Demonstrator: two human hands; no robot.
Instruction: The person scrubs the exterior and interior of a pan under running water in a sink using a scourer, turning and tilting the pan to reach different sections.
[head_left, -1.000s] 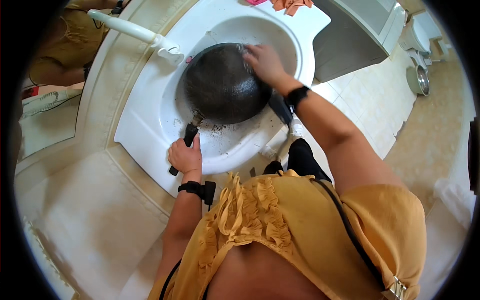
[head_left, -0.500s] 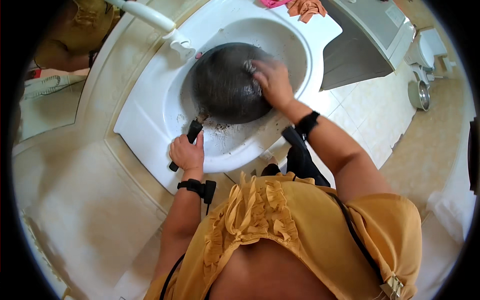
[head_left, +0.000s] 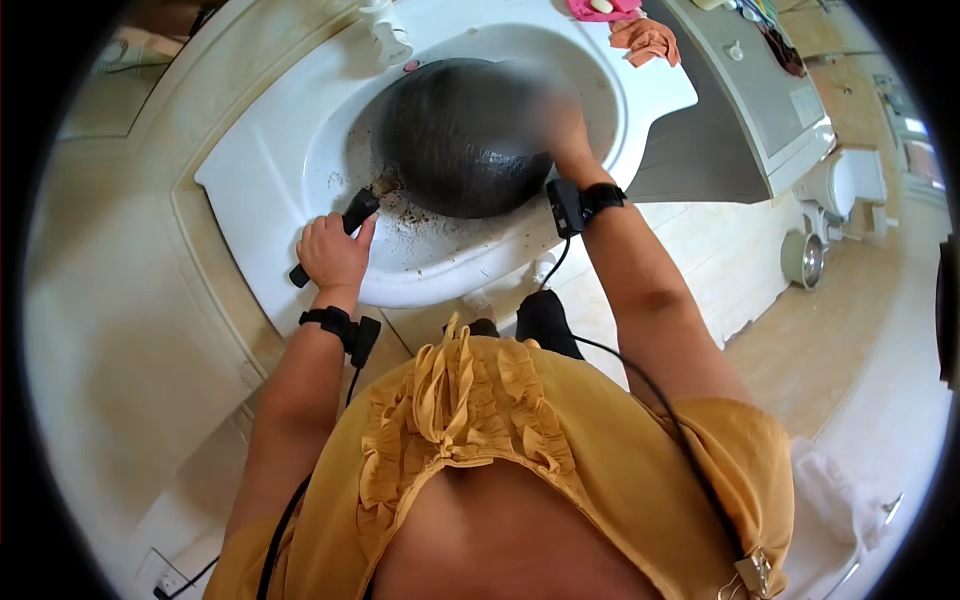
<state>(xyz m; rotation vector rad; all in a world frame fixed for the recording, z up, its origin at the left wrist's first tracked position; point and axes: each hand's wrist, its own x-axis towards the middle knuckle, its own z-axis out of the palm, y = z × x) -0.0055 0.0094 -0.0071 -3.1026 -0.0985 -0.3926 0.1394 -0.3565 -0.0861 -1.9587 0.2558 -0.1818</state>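
Note:
A dark wok (head_left: 440, 150) lies upside down in the white washbasin (head_left: 260, 195), its rounded underside wet and shiny. My left hand (head_left: 335, 255) is wrapped around the wok's black handle (head_left: 360, 210), over the basin's near left rim. My right hand (head_left: 570, 138) is on the right side of the wok's underside, its fingers smeared by motion. Half a second ago a silvery metal scourer showed under those fingertips; the blur hides it now. Brown and black specks (head_left: 415, 225) are scattered in the basin near the handle joint.
A white faucet (head_left: 388, 35) stands at the basin's back left. On the back right rim lie an orange cloth (head_left: 645, 42) and a pink dish (head_left: 600, 9) with something pale on it. A grey washing machine (head_left: 740, 130) borders the basin's right; a metal pot (head_left: 802, 260) is farther right.
My right hand has moved toward the wok's right edge. My left hand keeps its hold on the handle. The whole view has shifted, so the basin appears higher.

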